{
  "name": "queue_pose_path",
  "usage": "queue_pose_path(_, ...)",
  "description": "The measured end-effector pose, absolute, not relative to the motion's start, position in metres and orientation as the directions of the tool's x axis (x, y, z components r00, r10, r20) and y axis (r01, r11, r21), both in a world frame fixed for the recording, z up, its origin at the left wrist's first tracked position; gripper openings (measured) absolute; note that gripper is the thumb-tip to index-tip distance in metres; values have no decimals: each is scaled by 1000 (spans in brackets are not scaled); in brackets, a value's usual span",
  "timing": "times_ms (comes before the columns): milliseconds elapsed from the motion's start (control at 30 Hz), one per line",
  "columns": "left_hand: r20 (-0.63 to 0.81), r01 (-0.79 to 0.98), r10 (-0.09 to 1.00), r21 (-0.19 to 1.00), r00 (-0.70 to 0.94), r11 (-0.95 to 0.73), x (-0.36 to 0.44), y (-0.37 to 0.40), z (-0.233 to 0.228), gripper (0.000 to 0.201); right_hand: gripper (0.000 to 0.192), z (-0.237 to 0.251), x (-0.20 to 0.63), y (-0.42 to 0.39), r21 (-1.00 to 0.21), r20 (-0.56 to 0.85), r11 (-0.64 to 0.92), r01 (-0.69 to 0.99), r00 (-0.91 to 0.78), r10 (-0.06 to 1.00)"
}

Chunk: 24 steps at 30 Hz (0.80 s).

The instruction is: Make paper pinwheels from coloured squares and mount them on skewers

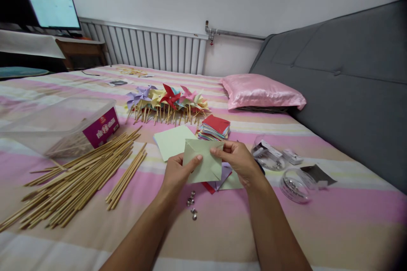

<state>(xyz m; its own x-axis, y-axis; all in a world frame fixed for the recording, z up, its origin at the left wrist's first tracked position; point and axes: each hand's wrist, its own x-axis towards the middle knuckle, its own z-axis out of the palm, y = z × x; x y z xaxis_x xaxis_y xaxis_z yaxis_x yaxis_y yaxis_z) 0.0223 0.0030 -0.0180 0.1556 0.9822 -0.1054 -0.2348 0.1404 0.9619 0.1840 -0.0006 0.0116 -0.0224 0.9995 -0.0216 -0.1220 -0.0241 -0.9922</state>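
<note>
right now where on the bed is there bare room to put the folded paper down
Bare bedspread lies near the right forearm, below the clear tubs. Another bare stretch sits behind the plastic box. It is crowded around both hands: wooden sticks to the left, paper stack and pinwheels ahead, small pins below.

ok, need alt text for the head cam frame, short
Two bare hands, the left hand and right hand, hold a folded pale green paper square above a pink striped bed. Bamboo sticks lie to the left, finished paper pinwheels and a stack of coloured paper behind, small metal pins below.
</note>
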Motion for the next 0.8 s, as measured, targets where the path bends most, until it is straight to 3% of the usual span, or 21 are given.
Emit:
queue_pose_path(233,-102,-180,982,975,161,131,23,3,-20,43,35,12,184,-2,-992,-16,-18,-122,-21,1000)
queue_pose_path(533,-120,-223,974,961,194,163,25,1,-17,45,41,12,183,-1,-997,-7,-6,-77,6,1000)
queue_pose_path(800,-151,-270,961,939,232,213,29,-7,-7,50,34,16,181,-3,-994,-27,-27,-102,-2,1000)
